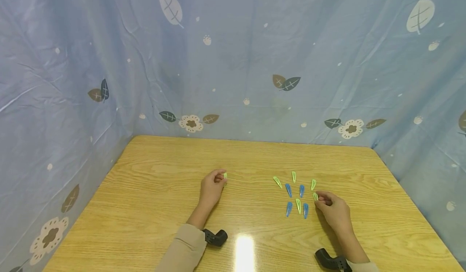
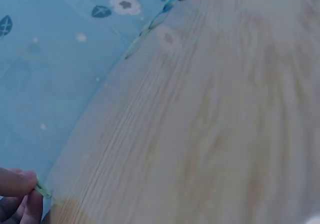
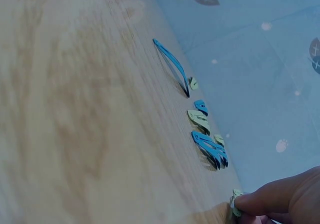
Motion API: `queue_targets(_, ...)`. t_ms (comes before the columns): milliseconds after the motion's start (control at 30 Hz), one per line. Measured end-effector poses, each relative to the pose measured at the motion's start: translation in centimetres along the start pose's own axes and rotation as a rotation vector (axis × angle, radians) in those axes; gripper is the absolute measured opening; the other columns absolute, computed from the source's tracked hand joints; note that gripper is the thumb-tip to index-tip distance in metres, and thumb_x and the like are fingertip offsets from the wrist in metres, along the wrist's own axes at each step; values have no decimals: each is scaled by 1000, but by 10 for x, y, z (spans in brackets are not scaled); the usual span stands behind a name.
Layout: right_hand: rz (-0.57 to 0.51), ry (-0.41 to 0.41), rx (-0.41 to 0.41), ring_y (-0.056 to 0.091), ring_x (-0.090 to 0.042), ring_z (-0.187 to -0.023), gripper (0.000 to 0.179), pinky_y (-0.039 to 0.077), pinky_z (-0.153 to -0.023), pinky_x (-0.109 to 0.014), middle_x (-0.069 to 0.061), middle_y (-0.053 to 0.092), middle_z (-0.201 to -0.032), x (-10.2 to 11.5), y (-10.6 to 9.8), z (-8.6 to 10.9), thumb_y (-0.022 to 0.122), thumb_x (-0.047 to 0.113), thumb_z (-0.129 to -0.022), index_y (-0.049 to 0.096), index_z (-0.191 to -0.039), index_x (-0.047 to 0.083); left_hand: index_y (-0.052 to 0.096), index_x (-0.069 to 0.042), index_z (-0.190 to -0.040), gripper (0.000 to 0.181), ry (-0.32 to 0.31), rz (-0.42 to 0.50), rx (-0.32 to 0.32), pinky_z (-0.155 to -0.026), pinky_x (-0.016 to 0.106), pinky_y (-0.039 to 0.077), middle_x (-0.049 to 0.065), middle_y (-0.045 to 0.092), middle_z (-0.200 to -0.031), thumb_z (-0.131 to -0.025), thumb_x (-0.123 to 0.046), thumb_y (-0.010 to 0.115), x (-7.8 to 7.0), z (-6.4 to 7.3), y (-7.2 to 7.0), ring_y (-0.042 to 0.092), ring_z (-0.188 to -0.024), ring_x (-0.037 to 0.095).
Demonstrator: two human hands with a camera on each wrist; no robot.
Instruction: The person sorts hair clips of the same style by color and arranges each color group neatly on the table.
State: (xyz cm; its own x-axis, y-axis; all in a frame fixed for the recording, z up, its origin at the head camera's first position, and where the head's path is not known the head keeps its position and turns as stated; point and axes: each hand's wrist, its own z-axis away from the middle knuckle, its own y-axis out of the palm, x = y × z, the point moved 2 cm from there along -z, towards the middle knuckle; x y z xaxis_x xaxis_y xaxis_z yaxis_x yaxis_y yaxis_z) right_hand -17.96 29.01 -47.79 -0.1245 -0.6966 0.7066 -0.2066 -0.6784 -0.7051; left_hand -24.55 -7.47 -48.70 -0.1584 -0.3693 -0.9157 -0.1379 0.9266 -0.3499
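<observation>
Between the thumb and fingers of my left hand (image 1: 212, 189) is a light green snap hair clip (image 1: 225, 176), left of the other clips; the left wrist view also has this clip (image 2: 42, 189) at its lower left. My right hand (image 1: 334, 212) pinches another green hair clip (image 1: 315, 197) at the right side of the group. Close by lie blue hair clips (image 1: 301, 190) and green hair clips (image 1: 298, 206), several of each, spread on the table. In the right wrist view, fingertips partly cover the pinched green clip (image 3: 236, 200). Whether either pinched clip touches the table, I cannot tell.
The wood-grain table (image 1: 153, 199) reaches back to a blue curtain (image 1: 233, 62) printed with leaves and flowers, which also hangs along both sides. A bright reflection lies near the table's front. Each wrist wears a black camera mount (image 1: 215, 237).
</observation>
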Motion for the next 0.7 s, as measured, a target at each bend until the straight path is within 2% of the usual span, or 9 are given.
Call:
queue_targets(267,-2,16,16,59,-24,-90,32,45,-64,-19,-14,65,-100,0,0,1,64,8,-89,63,-119,-5,65,5,-113,29,46,-107,-16,-72,29,54,8,61,-87,-84,4,68,4,-4,-6,61,-84,22)
queue_targets(467,0,15,16,58,-23,-90,32,45,-64,-19,-14,65,-100,-1,0,1,64,9,-89,63,-119,-5,66,6,-106,24,89,-175,-4,-71,28,53,10,60,-91,-83,6,69,5,-5,-6,58,-82,21)
queue_targets(700,2,16,10,59,-24,-90,32,45,-64,-19,-14,65,-100,0,0,1,63,8,-89,63,-118,-5,69,3,-101,16,72,-194,-5,-70,30,52,9,59,-90,-85,1,69,6,-6,-6,57,-81,20)
